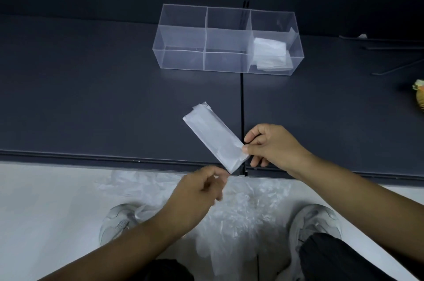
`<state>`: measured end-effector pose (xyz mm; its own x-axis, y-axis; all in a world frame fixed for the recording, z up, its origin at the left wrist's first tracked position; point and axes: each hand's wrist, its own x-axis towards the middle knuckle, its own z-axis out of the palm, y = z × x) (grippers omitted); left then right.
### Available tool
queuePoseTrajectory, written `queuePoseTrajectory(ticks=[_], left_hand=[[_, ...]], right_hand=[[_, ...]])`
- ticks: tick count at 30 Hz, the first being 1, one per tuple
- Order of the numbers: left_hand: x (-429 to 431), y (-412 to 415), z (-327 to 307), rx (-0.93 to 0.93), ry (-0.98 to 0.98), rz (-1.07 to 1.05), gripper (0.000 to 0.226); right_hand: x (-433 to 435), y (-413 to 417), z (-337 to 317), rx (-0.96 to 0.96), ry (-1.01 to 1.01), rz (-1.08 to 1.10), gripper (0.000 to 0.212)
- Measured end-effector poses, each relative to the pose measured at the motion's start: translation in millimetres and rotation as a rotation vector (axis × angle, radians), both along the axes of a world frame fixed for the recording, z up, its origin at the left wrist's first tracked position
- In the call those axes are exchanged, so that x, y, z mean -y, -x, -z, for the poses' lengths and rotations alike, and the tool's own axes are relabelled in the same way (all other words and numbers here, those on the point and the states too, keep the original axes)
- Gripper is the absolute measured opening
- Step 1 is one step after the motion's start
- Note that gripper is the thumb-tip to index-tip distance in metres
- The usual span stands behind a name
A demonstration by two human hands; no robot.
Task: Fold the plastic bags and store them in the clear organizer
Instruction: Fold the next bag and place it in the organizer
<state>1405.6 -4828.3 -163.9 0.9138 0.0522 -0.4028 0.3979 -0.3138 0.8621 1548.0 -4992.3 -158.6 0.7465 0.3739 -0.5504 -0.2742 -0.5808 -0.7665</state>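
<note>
Our right hand (273, 147) pinches the folded white plastic bag (213, 138) at the front edge of the dark shelf (91, 108); our left hand's (197, 191) grip is unclear. Slippery folds could spring open.

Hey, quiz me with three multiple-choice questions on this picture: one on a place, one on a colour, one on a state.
1. Where in the clear organizer do folded bags lie? A left end B middle C right end
2. The shelf under it is: A white B dark grey C red
3. The folded strip is: A pinched by the right hand B inside the organizer C lying free
Answers: C, white stack at the right end; B, dark surface; A, the hand grips its end.
</note>
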Motion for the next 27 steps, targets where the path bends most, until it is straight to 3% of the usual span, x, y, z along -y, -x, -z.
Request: queuePoseTrajectory(ticks=[3, 5, 9, 11, 18, 23, 25, 27], left_hand=[[-2.2, -12.2, 0.2, 0.441, -0.469, -0.007, 0.019], [-0.7, -24.7, 2.4, 0.591, -0.595, 0.044, 0.032], [3.9, -29.5, 20.8, 0.55, -0.838, 0.404, 0.068], [1.7, -22.6, 28.5, 0.505, -0.904, 0.465, 0.08], [-5.9, -20.1, 30.3, 0.697, -0.783, 0.292, 0.05], [-15.4, -25.8, 9.9, 0.667, -0.588, 0.21, 0.047], [-20.0, -30.6, 3.1, 0.568, -0.522, 0.171, 0.038], [-25.6, -37.7, 5.1, 0.453, -0.442, 0.105, 0.023]], right_hand=[[-1.7, 1.0, 0.0, 0.048, 0.024, -0.025, 0.015], [-2.8, 1.7, -1.2, 0.075, 0.034, -0.044, 0.016], [-5.1, 2.2, -5.5, 0.077, 0.039, -0.048, 0.016], [-5.2, 1.6, -8.5, 0.046, 0.046, -0.037, 0.015], [1.6, 7.3, -23.2, -0.228, -0.075, 0.007, 0.016], [11.2, 0.9, -35.8, 0.173, -0.172, -0.368, 0.059], [4.8, -2.6, -30.7, 0.211, -0.194, -0.487, 0.061], [-6.7, -5.7, -22.3, 0.234, -0.158, -0.487, 0.05]])
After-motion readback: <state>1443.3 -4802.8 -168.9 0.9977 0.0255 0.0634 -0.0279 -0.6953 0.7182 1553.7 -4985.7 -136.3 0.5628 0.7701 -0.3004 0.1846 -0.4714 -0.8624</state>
